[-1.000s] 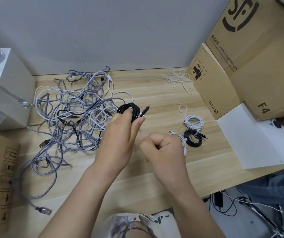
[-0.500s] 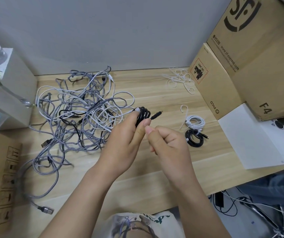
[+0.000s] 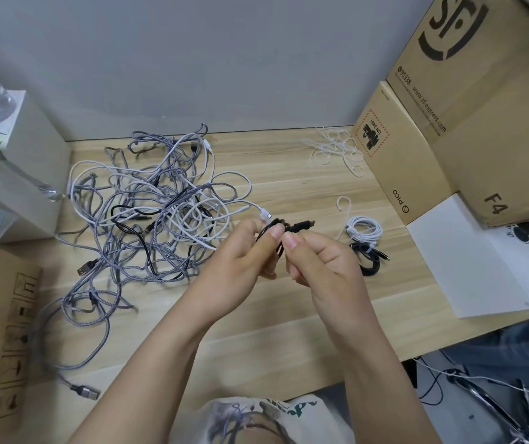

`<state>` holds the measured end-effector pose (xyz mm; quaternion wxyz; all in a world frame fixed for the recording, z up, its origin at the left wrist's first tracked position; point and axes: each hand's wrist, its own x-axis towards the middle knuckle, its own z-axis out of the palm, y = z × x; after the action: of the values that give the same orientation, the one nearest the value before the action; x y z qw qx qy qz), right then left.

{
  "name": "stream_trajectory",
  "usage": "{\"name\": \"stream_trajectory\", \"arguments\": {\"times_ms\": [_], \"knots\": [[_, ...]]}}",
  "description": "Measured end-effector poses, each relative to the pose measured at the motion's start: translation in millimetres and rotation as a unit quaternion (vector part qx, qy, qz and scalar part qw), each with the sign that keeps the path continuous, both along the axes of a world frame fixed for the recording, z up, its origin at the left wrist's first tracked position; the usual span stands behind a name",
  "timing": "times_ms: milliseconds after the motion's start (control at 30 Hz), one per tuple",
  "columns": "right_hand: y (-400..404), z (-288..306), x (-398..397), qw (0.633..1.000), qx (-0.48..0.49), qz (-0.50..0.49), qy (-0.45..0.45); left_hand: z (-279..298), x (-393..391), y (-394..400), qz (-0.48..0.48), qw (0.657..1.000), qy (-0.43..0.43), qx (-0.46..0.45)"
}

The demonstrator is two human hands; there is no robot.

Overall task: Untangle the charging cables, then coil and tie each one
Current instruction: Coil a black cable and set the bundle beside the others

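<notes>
A wooden table (image 3: 256, 318) carries everything. At its right stand two cardboard boxes, the big one (image 3: 493, 100) behind a smaller one (image 3: 394, 161), and a white sheet (image 3: 480, 261) lies in front of them. On the left half of the table lies a large tangle of grey, white and black cables (image 3: 147, 216). Above the middle of the table the left hand (image 3: 240, 254) holds a coiled black cable (image 3: 276, 229), with thumb and fingers curled around the coil. The right hand (image 3: 324, 261) pinches the same cable just beside the left thumb; its plug (image 3: 304, 224) points to the right. To the right of the hands lie a tied white coil (image 3: 364, 230) and, touching it, a tied black coil (image 3: 368, 259). Near the small box lies a heap of white ties (image 3: 336, 149).
</notes>
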<state>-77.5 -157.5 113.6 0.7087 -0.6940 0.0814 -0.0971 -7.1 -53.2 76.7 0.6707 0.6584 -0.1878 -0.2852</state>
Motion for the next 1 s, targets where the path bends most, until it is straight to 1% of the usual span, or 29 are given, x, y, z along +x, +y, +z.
{"name": "stream_trajectory", "arguments": {"times_ms": [67,167,267,333,400,467,567,667,767,833,900,967,1000], "knots": [[-0.1,-0.2,-0.6,1.000,0.015,0.017,0.005,-2.1,2.2,0.4,-0.012,1.000,0.007,0.003],[0.6,1.8,-0.7,0.999,0.023,0.033,0.024,-3.2,2.9,0.5,-0.005,1.000,0.008,0.006],[-0.5,0.7,-0.4,0.999,0.013,0.034,0.030,-1.3,3.6,1.6,0.009,0.999,0.037,-0.020],[-1.0,-0.6,0.2,0.998,-0.016,0.036,0.055,2.2,3.9,2.9,0.013,0.997,0.062,-0.043],[-0.5,-1.4,0.4,0.996,-0.023,0.040,0.078,6.4,2.3,3.0,0.010,0.995,0.074,-0.068],[0.9,-1.3,0.0,0.996,-0.010,0.036,0.078,8.9,0.6,2.6,0.012,0.994,0.074,-0.075],[4.0,-1.1,-1.0,0.996,0.044,0.019,0.081,8.4,2.4,2.0,0.045,0.995,0.063,-0.062],[7.3,-4.2,-2.4,0.992,0.064,0.034,0.099,8.3,5.5,1.9,0.075,0.994,0.060,-0.044],[8.6,-1.8,-2.2,0.995,0.064,0.002,0.075,9.9,5.7,2.2,0.068,0.996,0.038,-0.039],[6.2,3.3,-2.6,0.995,0.093,-0.012,0.046,6.2,5.6,4.0,0.059,0.997,0.037,-0.039],[2.0,7.5,-5.0,0.991,0.133,0.015,0.006,1.9,4.1,4.3,0.039,0.998,0.038,-0.024],[1.2,11.9,-6.9,0.992,0.120,0.037,-0.026,1.5,0.9,3.5,0.029,0.999,0.039,-0.023],[2.0,12.6,-7.4,0.994,0.102,0.029,-0.029,1.5,-0.5,2.9,0.030,0.998,0.042,-0.021]]}}
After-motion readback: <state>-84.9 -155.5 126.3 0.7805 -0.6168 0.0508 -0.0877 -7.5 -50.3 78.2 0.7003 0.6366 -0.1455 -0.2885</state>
